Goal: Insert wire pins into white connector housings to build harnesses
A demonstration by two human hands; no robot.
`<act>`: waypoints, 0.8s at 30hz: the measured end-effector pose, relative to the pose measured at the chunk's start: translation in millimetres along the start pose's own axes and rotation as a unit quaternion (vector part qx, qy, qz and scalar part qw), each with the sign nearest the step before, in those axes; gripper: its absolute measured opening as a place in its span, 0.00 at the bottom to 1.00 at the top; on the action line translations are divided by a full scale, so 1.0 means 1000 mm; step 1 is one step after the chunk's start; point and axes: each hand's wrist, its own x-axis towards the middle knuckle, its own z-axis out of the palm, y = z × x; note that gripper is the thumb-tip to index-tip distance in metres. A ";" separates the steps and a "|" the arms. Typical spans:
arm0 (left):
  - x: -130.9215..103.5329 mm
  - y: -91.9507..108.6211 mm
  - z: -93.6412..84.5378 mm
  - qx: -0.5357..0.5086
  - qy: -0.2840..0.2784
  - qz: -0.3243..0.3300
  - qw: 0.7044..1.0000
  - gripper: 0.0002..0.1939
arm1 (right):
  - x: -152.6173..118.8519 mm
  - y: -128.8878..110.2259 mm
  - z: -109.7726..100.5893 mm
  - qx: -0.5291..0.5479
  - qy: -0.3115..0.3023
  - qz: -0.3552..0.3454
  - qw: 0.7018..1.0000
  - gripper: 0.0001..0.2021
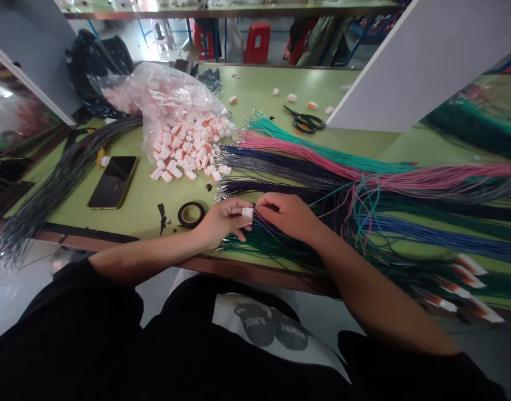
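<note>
Between its fingers my left hand point(225, 223) grips a small white connector housing point(247, 214), low over the front of the bench. Close on its right, my right hand point(289, 214) is closed in a pinch on a thin wire at the housing's right side; the wire's end is hidden by the fingers. A few thin wires point(267, 224) trail from the housing beneath the right hand. Bundles of dark wires point(276, 186) with bare metal tips lie behind and under both hands.
Loose white-and-orange housings point(184, 145) spill from a clear plastic bag point(167, 89). Pink wires point(305, 146) and green wires point(297, 139) stretch rightward. Black scissors point(308, 121), black tape point(191, 214) and a phone point(112, 182) lie around. Finished-looking connectors point(468, 289) hang at the front right edge.
</note>
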 end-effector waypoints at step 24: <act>0.014 0.042 0.014 0.048 0.038 0.178 0.982 0.17 | -0.034 0.028 -0.020 0.074 0.007 0.017 0.997 0.15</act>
